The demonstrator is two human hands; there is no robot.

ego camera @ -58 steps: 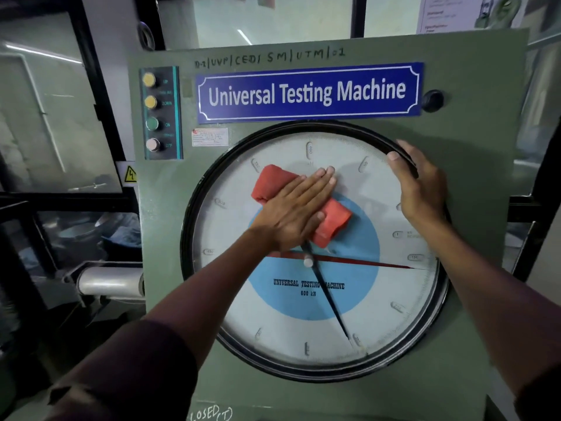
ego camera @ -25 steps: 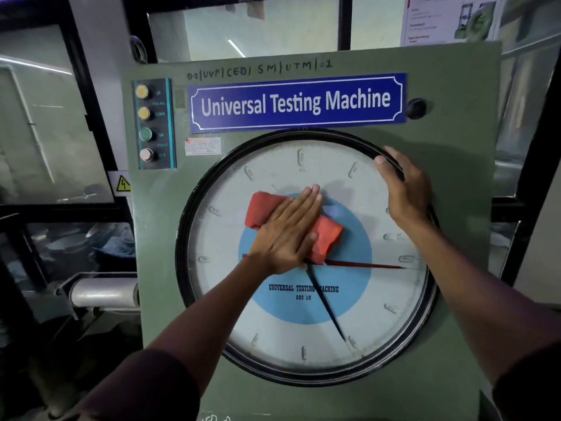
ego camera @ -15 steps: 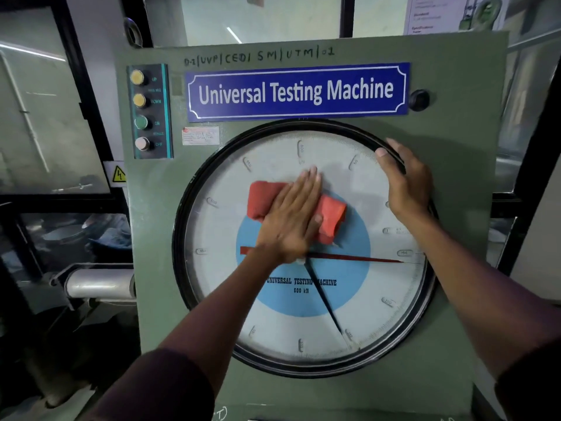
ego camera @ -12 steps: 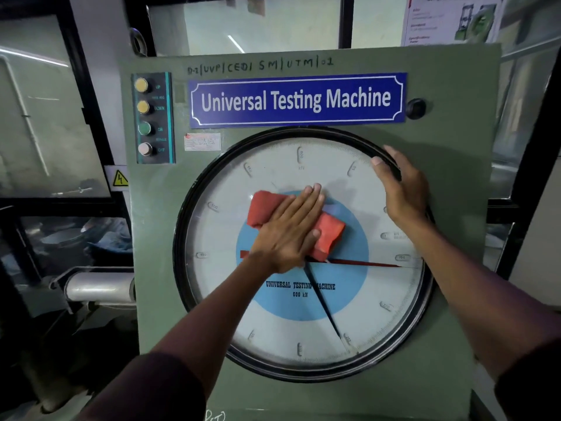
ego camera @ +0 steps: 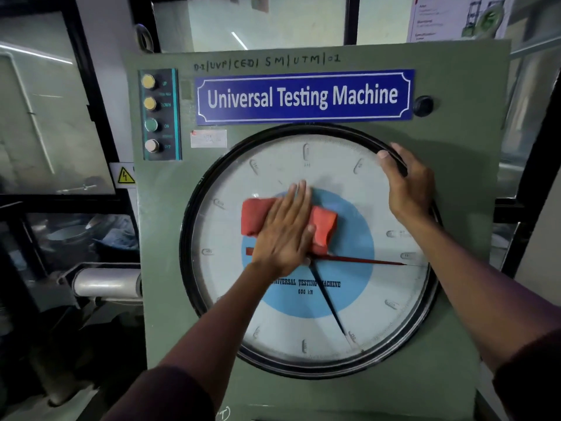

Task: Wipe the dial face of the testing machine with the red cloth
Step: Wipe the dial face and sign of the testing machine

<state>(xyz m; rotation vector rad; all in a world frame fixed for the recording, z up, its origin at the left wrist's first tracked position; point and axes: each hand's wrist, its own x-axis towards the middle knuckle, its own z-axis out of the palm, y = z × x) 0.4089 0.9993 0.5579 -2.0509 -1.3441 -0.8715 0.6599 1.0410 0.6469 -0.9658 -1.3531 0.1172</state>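
The round dial face (ego camera: 358, 302) has a black rim, a white scale and a blue centre disc with a red and a black pointer. It fills the front of the green testing machine (ego camera: 461, 123). A folded red cloth (ego camera: 326, 226) lies flat against the glass just above the dial's centre. My left hand (ego camera: 285, 235) presses on the cloth with straight fingers, covering its middle. My right hand (ego camera: 406, 186) rests on the dial's upper right rim, fingers curled over the black ring.
A blue "Universal Testing Machine" plate (ego camera: 303, 97) sits above the dial. A strip of several push buttons (ego camera: 151, 113) is at the upper left and a black knob (ego camera: 423, 105) at the upper right. A silver cylinder (ego camera: 104, 282) juts out left of the cabinet.
My left hand has slid the red cloth in small strokes over the upper middle of the dial, now a little lower and further left. My right hand has stayed on the rim.
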